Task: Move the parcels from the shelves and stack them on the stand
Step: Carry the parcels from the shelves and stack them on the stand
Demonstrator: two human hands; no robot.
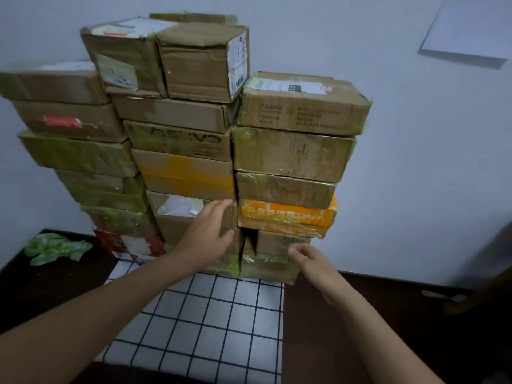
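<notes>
Steady the parcel stack (188, 173), standing on the checked surface (207, 314) below the orange parcel (288, 214), with left grip (210, 231) wide and flat just left of that parcel and right grip (307, 259) loosely curled, empty, just below it, pressing evenly, never jerking.

1. crumpled wad of pale green plastic film (56, 248), lying at far left on item 2.
2. dark brown, near-black flat surface (30, 297), lower left.
3. plain white wall (415, 167), behind everything.
4. pale flat rectangular panel (471, 26) on the wall, upper right, shadow under its lower edge.
5. blurred brown object (479, 296), right edge; kind unclear.
</notes>
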